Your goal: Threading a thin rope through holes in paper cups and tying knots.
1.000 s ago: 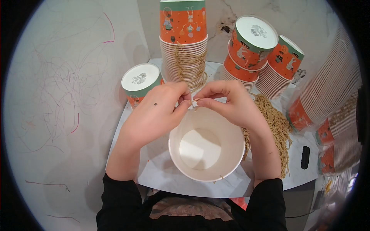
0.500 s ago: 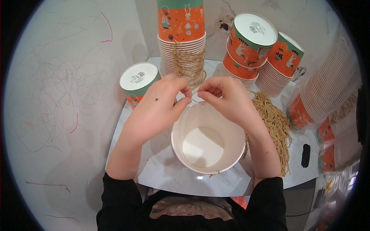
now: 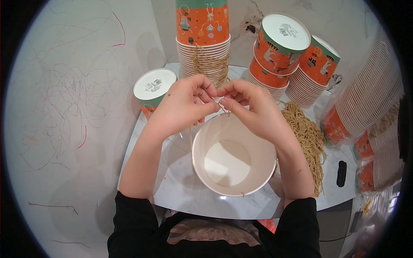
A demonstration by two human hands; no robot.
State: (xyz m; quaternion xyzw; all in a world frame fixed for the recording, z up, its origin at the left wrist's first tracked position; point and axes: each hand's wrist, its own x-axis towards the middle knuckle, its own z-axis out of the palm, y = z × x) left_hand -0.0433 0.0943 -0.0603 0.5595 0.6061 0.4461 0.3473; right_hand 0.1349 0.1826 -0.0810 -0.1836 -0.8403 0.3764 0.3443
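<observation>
A white-lined paper bucket (image 3: pixel 261 150) stands mouth up in front of me. At its far rim a thin tan cord (image 3: pixel 223 105) runs by a small hole, both ends in my fingers. My left hand (image 3: pixel 183 103) pinches the cord between thumb and fingers. Almost touching it, my right hand (image 3: pixel 254 109) pinches the cord from the other side. Whether a knot sits between the fingertips is hidden. On the near rim shows a small bit of cord (image 3: pixel 243 194).
Behind my hands rises a stack of orange-and-green buckets (image 3: pixel 202 26) with cords draped over it. One upturned bucket (image 3: pixel 154 86) stands left; more stacks (image 3: pixel 275 51) stand back right. A heap of tan cords (image 3: pixel 303 142) lies beside my right forearm, near a black object (image 3: pixel 341 173). Plastic-wrapped stacks (image 3: pixel 361 90) edge the right.
My fingertips have come closer together and slightly farther from me, the left hand turning a little. The bucket has shifted slightly toward me. A cord strand now shows along the bucket's left side.
</observation>
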